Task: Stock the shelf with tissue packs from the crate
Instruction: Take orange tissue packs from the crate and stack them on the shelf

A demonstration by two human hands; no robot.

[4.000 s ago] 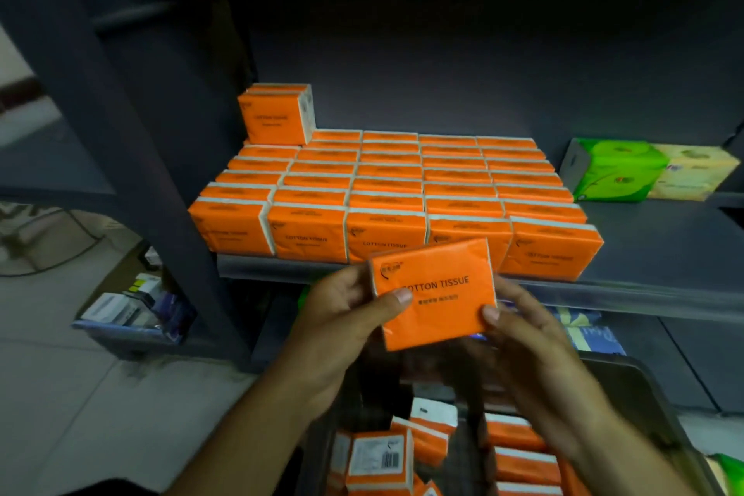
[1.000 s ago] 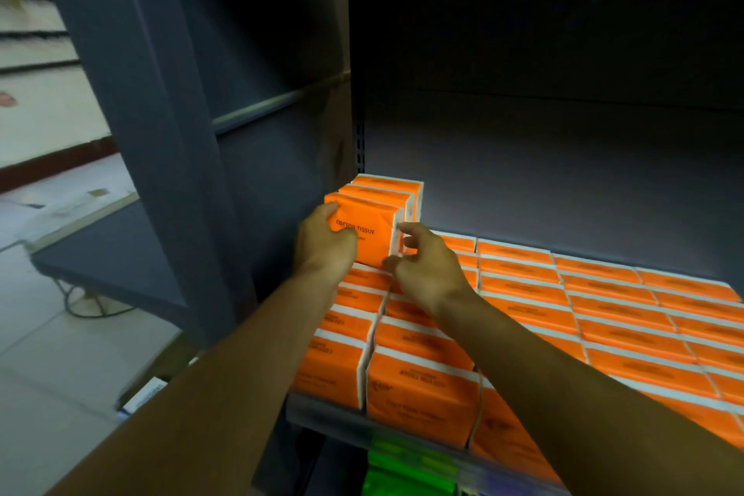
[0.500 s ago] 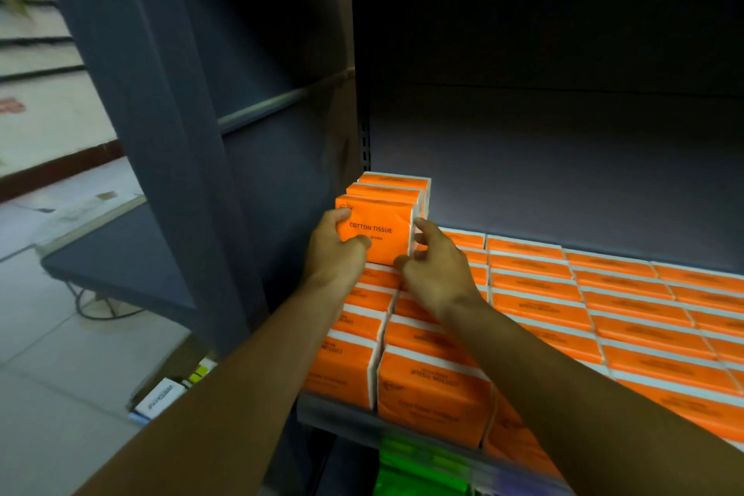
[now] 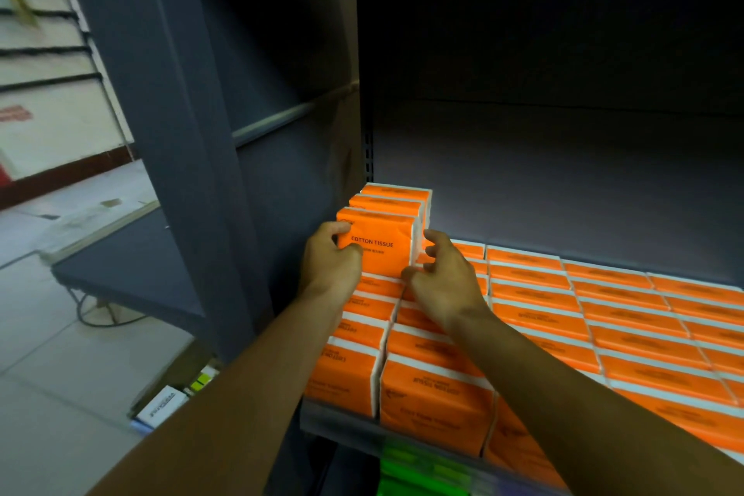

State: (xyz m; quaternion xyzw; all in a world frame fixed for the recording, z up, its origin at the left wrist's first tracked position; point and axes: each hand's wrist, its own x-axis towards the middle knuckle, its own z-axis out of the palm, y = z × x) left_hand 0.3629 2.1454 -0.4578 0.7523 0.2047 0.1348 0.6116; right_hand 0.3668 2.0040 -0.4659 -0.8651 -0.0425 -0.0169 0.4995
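We judged the stocking well along but far from finished. A full bottom layer (image 4: 604, 314) of orange packs covered the shelf (image 4: 338, 425) from front edge to back, and a second tier had only been begun in the back left corner, where two upright packs (image 4: 396, 195) stood one behind the other. The tissue pack (image 4: 378, 244) in hand, printed COTTON TISSUE, stood upright just in front of those two, resting on the bottom layer.

The left hand (image 4: 330, 258) gripped its left edge, fingers curled round the side and thumb on the printed face. The right hand (image 4: 447, 278) lay at the pack's right edge with loosely curled fingers. In the dim light we could not tell whether it pinched the pack or only steadied it.

Most of the second tier remained to be built (nearly the whole top of the bottom layer lay bare). The crate was out of view, so we could not say how many packs were left.

The shelf was dark grey metal with a grey back panel (image 4: 563, 181) and a thick upright post (image 4: 161, 133) on the left. Green packs (image 4: 422, 471) showed on the level below, and pale floor tiles (image 4: 60, 354) with a few small boxes (image 4: 163, 405) lay to the left.
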